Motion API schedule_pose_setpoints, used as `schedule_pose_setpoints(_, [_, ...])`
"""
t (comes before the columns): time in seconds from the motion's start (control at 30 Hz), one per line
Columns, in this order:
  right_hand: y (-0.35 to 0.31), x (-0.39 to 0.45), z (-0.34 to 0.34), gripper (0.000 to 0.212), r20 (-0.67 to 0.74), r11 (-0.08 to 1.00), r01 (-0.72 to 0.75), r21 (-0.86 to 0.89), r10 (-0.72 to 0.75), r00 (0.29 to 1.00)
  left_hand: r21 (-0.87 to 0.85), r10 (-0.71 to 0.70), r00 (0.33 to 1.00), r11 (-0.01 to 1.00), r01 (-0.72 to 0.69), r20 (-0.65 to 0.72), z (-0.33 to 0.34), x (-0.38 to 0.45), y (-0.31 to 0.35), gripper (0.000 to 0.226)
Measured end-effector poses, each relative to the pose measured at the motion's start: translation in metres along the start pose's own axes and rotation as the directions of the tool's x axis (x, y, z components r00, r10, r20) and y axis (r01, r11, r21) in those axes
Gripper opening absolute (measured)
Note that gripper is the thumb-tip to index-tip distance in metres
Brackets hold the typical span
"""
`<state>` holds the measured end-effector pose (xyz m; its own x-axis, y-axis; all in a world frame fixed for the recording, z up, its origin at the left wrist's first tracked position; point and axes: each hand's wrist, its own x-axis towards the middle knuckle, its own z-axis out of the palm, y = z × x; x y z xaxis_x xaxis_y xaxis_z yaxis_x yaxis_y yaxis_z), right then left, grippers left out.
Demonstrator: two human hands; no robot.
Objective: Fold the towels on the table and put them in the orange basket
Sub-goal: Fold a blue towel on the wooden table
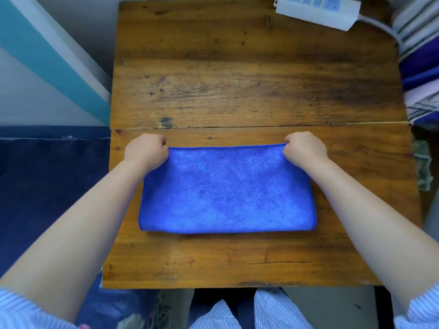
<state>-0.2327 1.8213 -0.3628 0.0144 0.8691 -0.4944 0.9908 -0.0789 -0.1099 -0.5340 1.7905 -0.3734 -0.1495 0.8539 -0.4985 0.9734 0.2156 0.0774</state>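
Observation:
A blue towel (226, 191) lies folded in half on the wooden table (237, 86), its fold along the near edge. My left hand (146, 150) pinches the towel's far left corner with curled fingers. My right hand (304, 148) pinches the far right corner the same way. Both hands hold the far edge stretched straight between them, low over the table. No orange basket shows in the head view.
A white power strip (318, 11) with a grey cable lies at the table's far right corner. Stacked fabrics (420, 55) stand off the right edge. A dark blue surface (47, 186) lies to the left of the table.

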Motion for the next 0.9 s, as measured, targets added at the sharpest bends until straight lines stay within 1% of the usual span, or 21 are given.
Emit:
schedule_pose_setpoints(0.1, [-0.002,0.001,0.004,0.015,-0.028,1.0,-0.027,-0.002,0.026,0.999,0.001,-0.027,0.999,1.0,0.027,-0.04,0.008,0.0,-0.003,0.021])
schedule_pose_setpoints(0.17, [-0.001,0.002,0.007,0.021,-0.069,0.999,-0.038,0.007,0.039,0.997,0.01,-0.049,0.997,0.999,0.05,-0.067,0.012,0.001,-0.003,0.02])
schedule_pose_setpoints(0.2, [0.0,0.001,0.008,0.02,-0.092,0.999,-0.034,0.011,0.035,0.995,0.025,-0.06,0.995,0.998,0.062,-0.079,0.013,0.0,-0.004,0.019])
schedule_pose_setpoints(0.27, [0.002,-0.001,0.011,0.01,-0.138,1.0,-0.019,0.005,0.019,0.99,0.088,-0.08,0.992,0.992,0.089,-0.095,0.014,0.0,-0.004,0.022])
schedule_pose_setpoints(0.37, [0.002,-0.004,0.013,0.014,-0.168,0.999,-0.044,0.001,0.044,0.985,0.163,-0.143,0.984,0.974,0.159,-0.109,0.016,-0.002,-0.003,0.025])
schedule_pose_setpoints(0.47, [0.001,-0.005,0.01,0.023,-0.197,0.994,-0.109,0.016,0.11,0.974,0.132,-0.217,0.963,0.962,0.239,-0.161,0.016,-0.005,-0.003,0.025])
schedule_pose_setpoints(0.57, [0.003,-0.013,0.011,0.039,-0.323,0.992,-0.108,0.064,0.123,0.938,0.014,-0.247,0.924,0.965,0.262,-0.292,0.021,-0.017,-0.006,0.03])
schedule_pose_setpoints(0.63, [-0.003,-0.024,0.017,0.047,-0.391,0.994,-0.041,0.102,0.078,0.917,-0.062,-0.203,0.907,0.979,0.194,-0.369,0.027,-0.028,-0.002,0.042])
schedule_pose_setpoints(0.67, [-0.01,-0.031,0.021,0.049,-0.4,0.995,0.017,0.095,0.023,0.916,-0.076,-0.149,0.907,0.989,0.13,-0.394,0.031,-0.034,0.004,0.048])
schedule_pose_setpoints(0.73, [-0.034,-0.045,0.036,0.051,-0.391,0.983,0.185,0.02,-0.163,0.906,-0.049,0.014,0.907,0.998,-0.038,-0.42,0.041,-0.047,0.025,0.051])
schedule_pose_setpoints(0.8, [-0.058,-0.054,0.052,0.051,-0.319,0.942,0.33,-0.065,-0.333,0.887,-0.012,0.153,0.903,0.985,-0.173,-0.402,0.052,-0.057,0.047,0.046])
schedule_pose_setpoints(0.83, [-0.066,-0.056,0.059,0.051,-0.242,0.928,0.364,-0.083,-0.373,0.896,-0.018,0.186,0.915,0.978,-0.206,-0.357,0.058,-0.061,0.054,0.046])
schedule_pose_setpoints(0.9, [-0.071,-0.054,0.076,0.052,-0.123,0.92,0.382,-0.087,-0.391,0.912,-0.038,0.195,0.95,0.977,-0.21,-0.246,0.072,-0.065,0.06,0.048])
